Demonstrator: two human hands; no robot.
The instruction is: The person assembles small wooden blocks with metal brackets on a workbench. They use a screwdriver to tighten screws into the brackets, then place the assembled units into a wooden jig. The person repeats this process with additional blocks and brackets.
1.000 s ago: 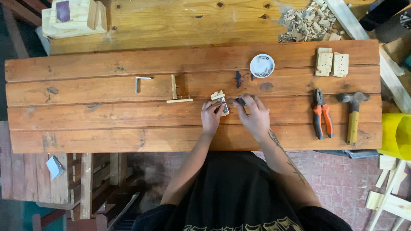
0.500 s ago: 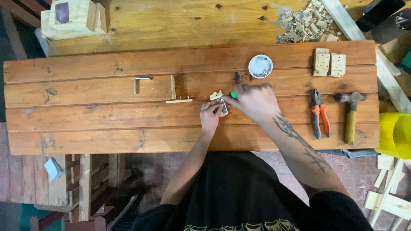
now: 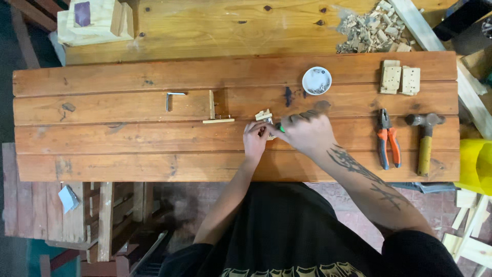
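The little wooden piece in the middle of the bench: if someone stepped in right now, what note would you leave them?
Left hand pinches the small wooden piece on the bench.
Right hand grips a green-handled tool, its tip at that piece.
Set aside: small wooden frame and metal bracket to the left, white dish behind, pliers and hammer to the right.
Done or left: cannot tell; the piece is mostly hidden.

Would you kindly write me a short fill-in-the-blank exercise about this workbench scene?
1. The left hand holds a small wooden piece on the slatted ____ table.
2. The pliers have ____ handles.
3. The hammer lies directly to the ____ of the pliers.
4. The small round white dish lies on the far side of the right hand, toward the pile of wood ____.

Missing words: wooden; orange; right; scraps
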